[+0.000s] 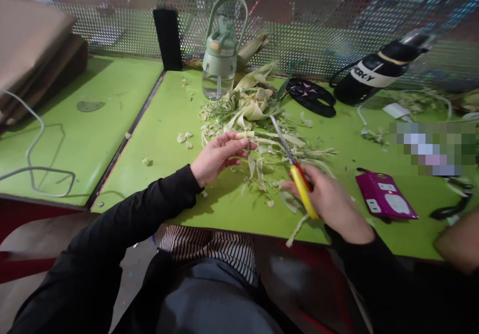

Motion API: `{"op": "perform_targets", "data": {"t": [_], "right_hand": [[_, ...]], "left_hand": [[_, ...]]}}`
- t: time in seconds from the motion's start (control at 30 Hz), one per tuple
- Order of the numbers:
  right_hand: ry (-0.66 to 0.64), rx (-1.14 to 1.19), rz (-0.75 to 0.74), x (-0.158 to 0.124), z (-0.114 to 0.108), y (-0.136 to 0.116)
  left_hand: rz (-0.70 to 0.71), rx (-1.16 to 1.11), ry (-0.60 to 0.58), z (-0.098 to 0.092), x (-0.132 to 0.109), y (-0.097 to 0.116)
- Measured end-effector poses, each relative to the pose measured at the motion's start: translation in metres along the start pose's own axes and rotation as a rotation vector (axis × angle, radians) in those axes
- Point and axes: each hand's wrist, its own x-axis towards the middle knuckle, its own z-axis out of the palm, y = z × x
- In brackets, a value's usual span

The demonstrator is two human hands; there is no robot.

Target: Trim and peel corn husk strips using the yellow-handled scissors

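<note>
My left hand (227,153) pinches a small rolled piece of pale corn husk (245,135) between thumb and fingers, above the green table. Scissors (302,187) with a yellow and a red handle are in my right hand (331,202). Their blades point up and away, to the right of the held piece, and look closed or nearly so. A heap of pale husks (251,105) and thin cut strips lies just beyond both hands. Loose scraps (261,172) are scattered beneath them.
Behind the heap stands a green water bottle (220,60). A black bottle (374,72), a black strap-like item (311,96) and a purple power socket (385,194) are on the right. Another person's arm (460,239) shows at the right edge. Cardboard (35,50) and a grey cable (32,149) lie left.
</note>
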Motion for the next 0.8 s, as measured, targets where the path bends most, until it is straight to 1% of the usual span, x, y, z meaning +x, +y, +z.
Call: {"op": "perform_targets", "data": {"t": [0.07,0.1,0.2,0.27,0.33,0.37,0.4,0.43,0.47,0.5,0.53,0.6,0.67,0.73,0.8], "right_hand": [[0.039,-0.247,-0.03,0.013,-0.002,0.006],[0.06,-0.311,-0.063,0.019,-0.002,0.01],[0.079,-0.369,-0.204,0.031,-0.006,0.023],[0.141,-0.369,-0.328,0.034,-0.009,0.021],[0.237,-0.311,-0.417,0.033,-0.01,0.007],[0.273,-0.244,-0.418,0.032,-0.009,-0.003],[0.239,-0.152,-0.402,0.031,-0.007,-0.014],[0.176,-0.054,-0.402,0.03,-0.003,-0.025],[0.129,0.016,-0.419,0.03,0.001,-0.035],[0.104,0.061,-0.434,0.03,0.006,-0.042],[0.125,0.108,-0.44,0.031,0.012,-0.048],[0.173,0.193,-0.427,0.033,0.022,-0.053],[0.209,0.246,-0.404,0.035,0.028,-0.052],[0.232,0.252,-0.4,0.036,0.03,-0.05],[0.257,0.23,-0.427,0.036,0.03,-0.048]], "left_hand": [[-0.014,0.006,-0.009,-0.002,0.002,-0.001],[-0.013,0.008,-0.01,-0.003,0.003,-0.001],[0.005,-0.005,0.0,-0.005,0.005,-0.003],[0.003,-0.014,0.008,-0.005,0.005,-0.004],[-0.009,-0.007,0.003,-0.005,0.005,-0.005],[-0.014,0.001,-0.005,-0.005,0.005,-0.006],[-0.015,0.011,-0.015,-0.005,0.004,-0.007],[-0.012,0.02,-0.028,-0.004,0.004,-0.008],[-0.01,0.031,-0.041,-0.004,0.004,-0.009],[-0.011,0.041,-0.055,-0.004,0.004,-0.009],[-0.014,0.051,-0.062,-0.004,0.004,-0.01],[-0.025,0.07,-0.056,-0.004,0.004,-0.01],[-0.023,0.107,-0.027,-0.004,0.003,-0.01],[-0.007,0.166,-0.006,-0.003,0.002,-0.009],[0.005,0.209,0.007,-0.002,0.0,-0.008]]}}
